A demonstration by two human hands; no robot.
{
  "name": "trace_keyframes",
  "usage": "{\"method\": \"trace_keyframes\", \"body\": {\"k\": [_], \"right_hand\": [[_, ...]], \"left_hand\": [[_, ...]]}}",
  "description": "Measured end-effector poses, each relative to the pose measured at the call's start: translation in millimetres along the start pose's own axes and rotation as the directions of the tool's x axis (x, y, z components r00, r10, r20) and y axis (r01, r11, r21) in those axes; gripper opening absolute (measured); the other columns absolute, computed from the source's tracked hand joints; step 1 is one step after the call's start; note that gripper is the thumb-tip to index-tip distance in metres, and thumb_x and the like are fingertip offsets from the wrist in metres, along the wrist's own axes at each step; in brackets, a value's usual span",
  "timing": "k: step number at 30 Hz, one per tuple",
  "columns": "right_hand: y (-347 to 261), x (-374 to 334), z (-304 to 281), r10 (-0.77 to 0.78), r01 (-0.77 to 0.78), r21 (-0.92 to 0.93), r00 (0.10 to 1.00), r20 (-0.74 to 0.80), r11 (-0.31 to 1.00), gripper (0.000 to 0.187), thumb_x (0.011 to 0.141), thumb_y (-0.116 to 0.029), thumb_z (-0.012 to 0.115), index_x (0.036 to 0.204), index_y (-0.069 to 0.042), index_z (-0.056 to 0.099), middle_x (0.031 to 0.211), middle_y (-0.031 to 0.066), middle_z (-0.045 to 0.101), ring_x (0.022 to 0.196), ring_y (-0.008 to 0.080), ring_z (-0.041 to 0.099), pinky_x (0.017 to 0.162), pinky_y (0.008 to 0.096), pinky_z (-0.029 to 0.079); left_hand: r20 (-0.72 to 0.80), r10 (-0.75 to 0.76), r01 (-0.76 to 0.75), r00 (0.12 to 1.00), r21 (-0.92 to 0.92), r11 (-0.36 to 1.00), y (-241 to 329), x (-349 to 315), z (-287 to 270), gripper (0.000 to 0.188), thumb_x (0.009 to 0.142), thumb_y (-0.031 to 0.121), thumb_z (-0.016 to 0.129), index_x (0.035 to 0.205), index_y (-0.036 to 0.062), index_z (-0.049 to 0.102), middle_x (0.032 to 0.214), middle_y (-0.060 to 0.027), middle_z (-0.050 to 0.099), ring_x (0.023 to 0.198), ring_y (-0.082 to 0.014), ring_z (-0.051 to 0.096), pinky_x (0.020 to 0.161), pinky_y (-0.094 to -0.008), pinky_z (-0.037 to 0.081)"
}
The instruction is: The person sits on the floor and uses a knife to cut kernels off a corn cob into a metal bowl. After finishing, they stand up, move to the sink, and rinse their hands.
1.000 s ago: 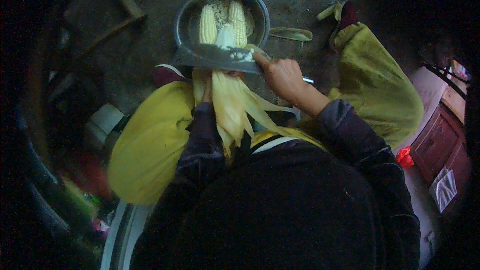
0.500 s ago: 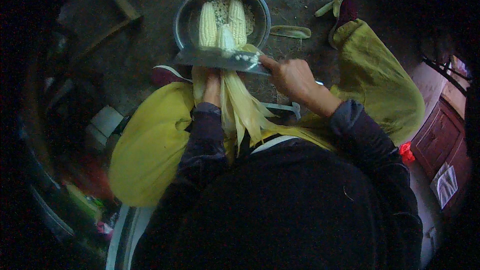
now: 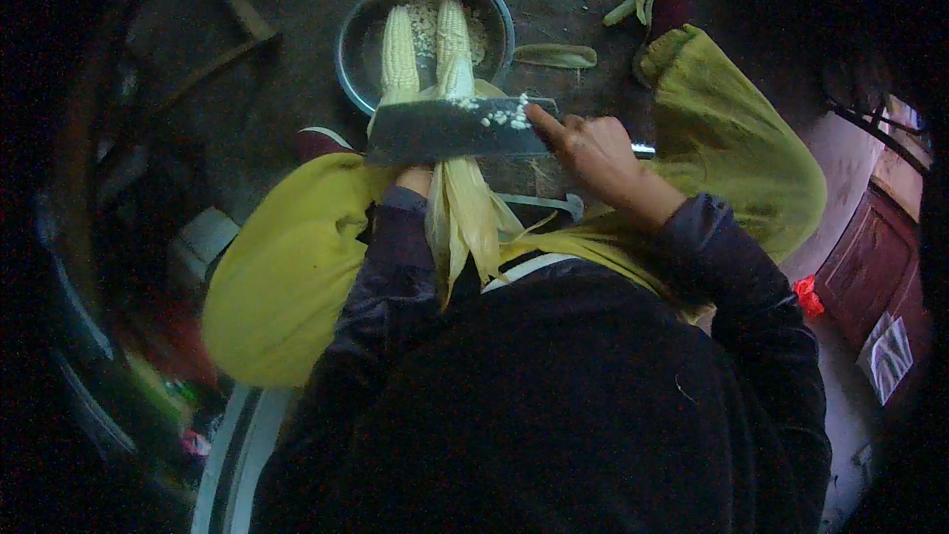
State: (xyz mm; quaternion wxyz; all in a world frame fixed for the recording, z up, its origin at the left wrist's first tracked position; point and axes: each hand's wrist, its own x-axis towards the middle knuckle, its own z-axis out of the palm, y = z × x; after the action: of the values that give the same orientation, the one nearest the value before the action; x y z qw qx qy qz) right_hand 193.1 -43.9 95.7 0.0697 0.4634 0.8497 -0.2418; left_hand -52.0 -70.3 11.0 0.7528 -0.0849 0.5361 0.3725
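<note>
My right hand [image 3: 599, 160] is closed on the handle of a broad cleaver [image 3: 435, 133], its index finger along the blade. Loose white kernels [image 3: 506, 117] cling to the blade's upper face. Beyond the blade, pale ears of corn [image 3: 399, 54] point away over a metal basin [image 3: 346, 64]. A second ear [image 3: 453, 35] stands to the right. Peeled-back husks [image 3: 460, 213] hang down toward my lap. My left hand [image 3: 415, 180] grips the corn at its husk end from below; the cleaver hides its fingers. Cut bits of corn [image 3: 427, 12] lie inside the basin.
A loose piece of husk [image 3: 556, 56] lies on the dark floor right of the basin. My yellow trouser legs [image 3: 736, 129] flank the work. A wooden frame [image 3: 242, 10] stands at the far left. A dark red cabinet [image 3: 870, 247] is on the right.
The cleaver has slid slightly right and nearer me, and its blade face has turned more toward view. The middle ear now overlaps the right one. More kernels show on the blade.
</note>
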Motion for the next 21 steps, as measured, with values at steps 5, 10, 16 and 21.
{"method": "trace_keyframes", "body": {"k": [5, 10, 16, 21], "right_hand": [[-6.1, 12.0, 12.9, 0.028, -0.029, 0.039, 1.000, 0.008, 0.999, 0.039, 0.078, -0.014, 0.046, 0.117, -0.013, 0.043, 0.059, 0.0128, 0.055, 0.051, 0.0311, 0.055, 0.043, 0.0421, 0.040], [-9.6, 30.4, 23.6, 0.039, -0.035, 0.063, 0.997, -0.070, 0.997, 0.033, 0.078, -0.014, 0.046, 0.111, -0.012, 0.047, 0.058, 0.0140, 0.056, 0.052, 0.0323, 0.056, 0.044, 0.0435, 0.041], [-9.8, 67.7, 39.4, 0.045, -0.034, 0.105, 0.994, -0.101, 0.994, 0.030, 0.074, -0.018, 0.052, 0.103, -0.013, 0.052, 0.060, 0.0151, 0.057, 0.055, 0.0334, 0.057, 0.047, 0.0437, 0.043], [1.6, 103.7, 49.6, 0.046, -0.037, 0.108, 0.996, -0.081, 0.993, 0.028, 0.071, -0.018, 0.053, 0.098, -0.013, 0.055, 0.065, 0.0141, 0.058, 0.061, 0.0324, 0.058, 0.052, 0.0430, 0.046]], "left_hand": [[0.000, 0.003, -0.003, 1.000, 0.072, 0.997, -8.4, -6.5, 18.8, 0.053, 0.078, 0.058, 0.042, 0.076, 0.0055, 0.049, 0.063, -0.0047, 0.046, 0.051, -0.0160, 0.042, 0.048, -0.0275, 0.039], [-0.052, 0.053, -0.041, 0.997, 0.214, 0.976, -33.0, -4.5, 32.0, 0.051, 0.079, 0.055, 0.043, 0.075, 0.0052, 0.050, 0.064, -0.0050, 0.047, 0.053, -0.0158, 0.043, 0.049, -0.0274, 0.040], [0.123, -0.080, 0.076, 0.989, 0.037, 0.996, -27.1, 0.4, 22.7, 0.051, 0.080, 0.057, 0.042, 0.086, 0.0069, 0.048, 0.065, -0.0043, 0.048, 0.054, -0.0160, 0.046, 0.049, -0.0283, 0.042], [-0.059, 0.019, -0.008, 0.998, 0.189, 0.982, -27.7, -33.3, 56.4, 0.063, 0.074, 0.066, 0.041, 0.093, 0.0055, 0.045, 0.063, -0.0006, 0.044, 0.051, -0.0128, 0.041, 0.047, -0.0262, 0.038]]}}
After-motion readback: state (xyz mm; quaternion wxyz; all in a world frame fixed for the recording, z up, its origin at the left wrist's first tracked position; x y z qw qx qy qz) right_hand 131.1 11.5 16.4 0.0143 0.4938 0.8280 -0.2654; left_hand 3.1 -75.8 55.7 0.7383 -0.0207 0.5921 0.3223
